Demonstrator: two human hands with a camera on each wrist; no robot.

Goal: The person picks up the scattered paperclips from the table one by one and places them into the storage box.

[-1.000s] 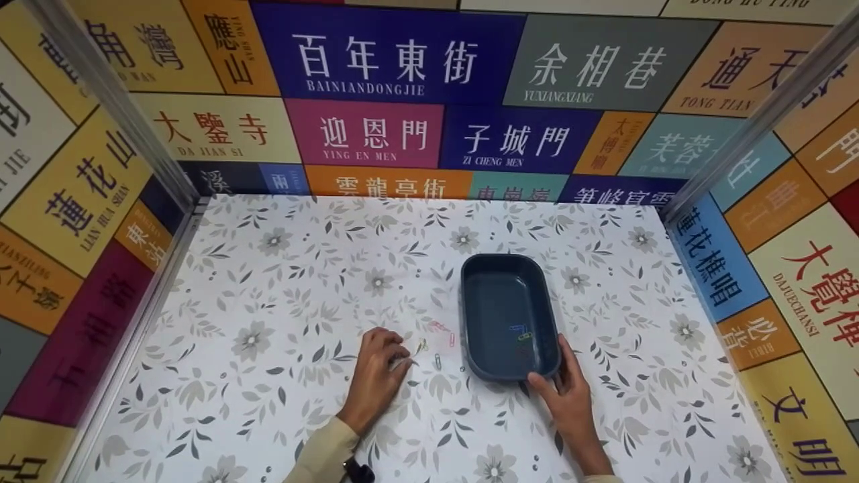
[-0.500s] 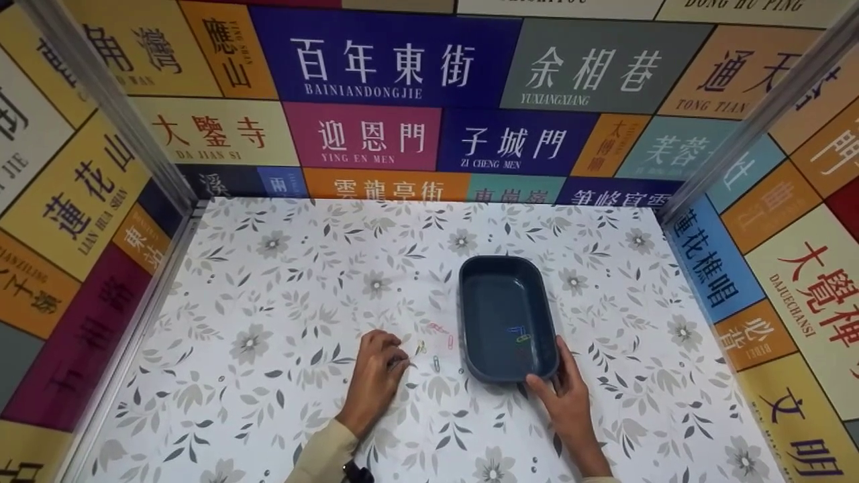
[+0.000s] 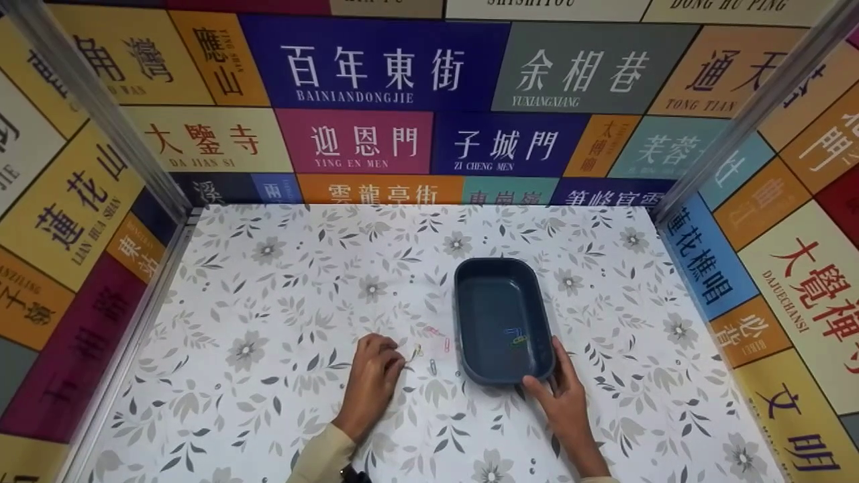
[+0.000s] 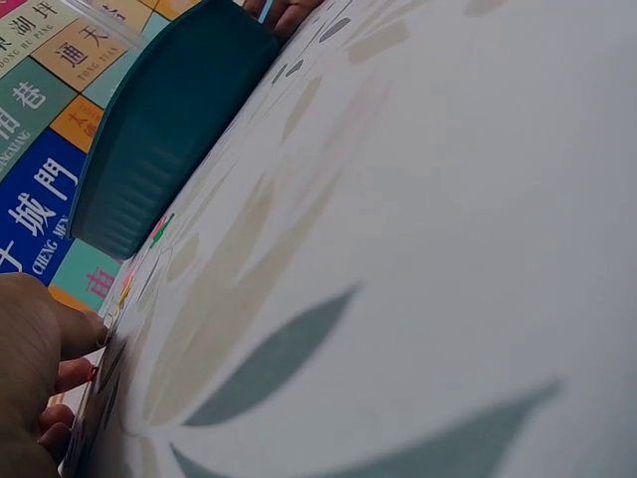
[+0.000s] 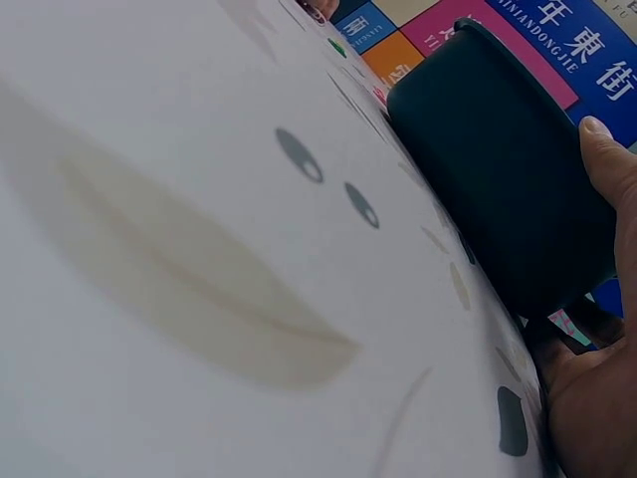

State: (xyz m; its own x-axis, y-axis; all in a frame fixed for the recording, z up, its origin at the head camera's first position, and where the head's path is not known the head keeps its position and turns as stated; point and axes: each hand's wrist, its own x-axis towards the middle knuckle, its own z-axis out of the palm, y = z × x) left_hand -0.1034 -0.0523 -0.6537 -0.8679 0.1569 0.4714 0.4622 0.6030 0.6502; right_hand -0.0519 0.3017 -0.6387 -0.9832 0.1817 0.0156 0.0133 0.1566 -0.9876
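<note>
In the head view a dark blue plastic container (image 3: 493, 298) stands on the table, with blue (image 3: 513, 331) and green paper clips (image 3: 519, 340) inside near its front end. My right hand (image 3: 567, 406) grips its front right corner, thumb at the rim and fingers along the side; the right wrist view shows this hand (image 5: 592, 388) close up. Left of the container, my left hand (image 3: 369, 386) has curled fingers and pinches a small thin paper clip at the fingertips, mostly hidden. Beside it lie a yellow clip (image 3: 417, 350), a greenish clip (image 3: 433, 366) and pink clips (image 3: 447, 345).
A white tabletop with a grey floral print (image 3: 248, 349) spreads under everything. Colourful panels with Chinese lettering (image 3: 376, 64) rise at the back and both sides, joined by metal corner posts (image 3: 745, 107). A dark wristband (image 3: 354, 474) sits at my left wrist.
The head view has shifted a little, so everything appears slightly further left and lower. Both hands keep nearly the same places, and the container stays put in my right hand.
</note>
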